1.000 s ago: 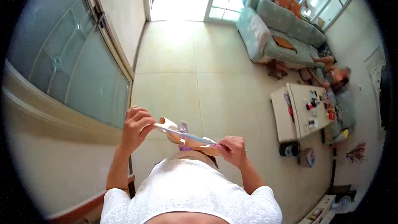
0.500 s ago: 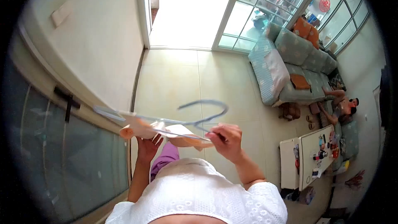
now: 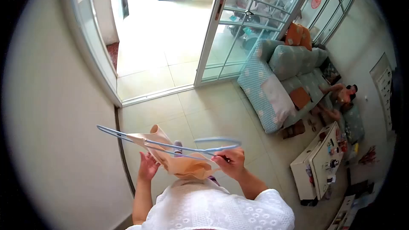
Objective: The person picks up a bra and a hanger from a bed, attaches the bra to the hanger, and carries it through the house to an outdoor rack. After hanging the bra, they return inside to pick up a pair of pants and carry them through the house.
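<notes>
A light-blue wire hanger (image 3: 168, 146) is held out in front of my white top, its hook curving at the right. My right hand (image 3: 231, 163) is closed around the hanger's right end. From the hanger hangs a peach-coloured garment (image 3: 187, 167), its cloth drooping in folds between my hands; its exact kind I cannot make out. My left hand (image 3: 149, 166) is beside the garment's left part, thumb and fingers apart, with the fingertips near or against the cloth.
A sliding glass door (image 3: 213, 38) stands partly open ahead, its track crossing the tiled floor (image 3: 221, 119). A patterned sofa (image 3: 260, 89) is at the right, with a person (image 3: 341, 96) seated beyond it. A cluttered white table (image 3: 313, 164) stands nearer. A wall (image 3: 64, 123) runs along the left.
My view has turned and moved forward, bringing the doorway closer; the door at the left has left view. The garment now hangs more spread out below the hanger.
</notes>
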Tool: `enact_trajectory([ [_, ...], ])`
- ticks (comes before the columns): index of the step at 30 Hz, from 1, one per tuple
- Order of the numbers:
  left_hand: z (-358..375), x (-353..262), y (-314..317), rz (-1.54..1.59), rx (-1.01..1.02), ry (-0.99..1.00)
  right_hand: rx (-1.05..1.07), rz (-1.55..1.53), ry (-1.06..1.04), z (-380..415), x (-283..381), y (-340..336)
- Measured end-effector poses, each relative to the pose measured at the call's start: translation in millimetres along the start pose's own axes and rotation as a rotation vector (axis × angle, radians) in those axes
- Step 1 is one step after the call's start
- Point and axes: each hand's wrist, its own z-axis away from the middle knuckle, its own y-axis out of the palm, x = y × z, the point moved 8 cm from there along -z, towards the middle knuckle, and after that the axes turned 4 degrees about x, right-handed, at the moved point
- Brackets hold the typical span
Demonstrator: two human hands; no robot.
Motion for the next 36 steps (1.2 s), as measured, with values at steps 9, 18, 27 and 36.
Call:
enact_trajectory([
  [9, -164.7, -60.5, 20.7, 0.081, -0.061, -0.233, 0.142, -0.077, -0.119, -209.8, -82.0, 47.9],
  [18, -347.9, -190.3, -24.3, -0.160, -0.074, -0.053, -0.150, 0.037, 0.195, -370.6, -228.6, 66.5],
  [27, -551.4, -260.4, -12.3, -0.195, 0.026, -0.262, -0.403, 0.005, 0.562, -486.6, -351.2, 66.5],
  [36, -770.4, -344.8, 9.7, -0.070, 0.007, -0.080, -0.332, -0.033, 0.598, -654.4, -491.3, 79.7],
])
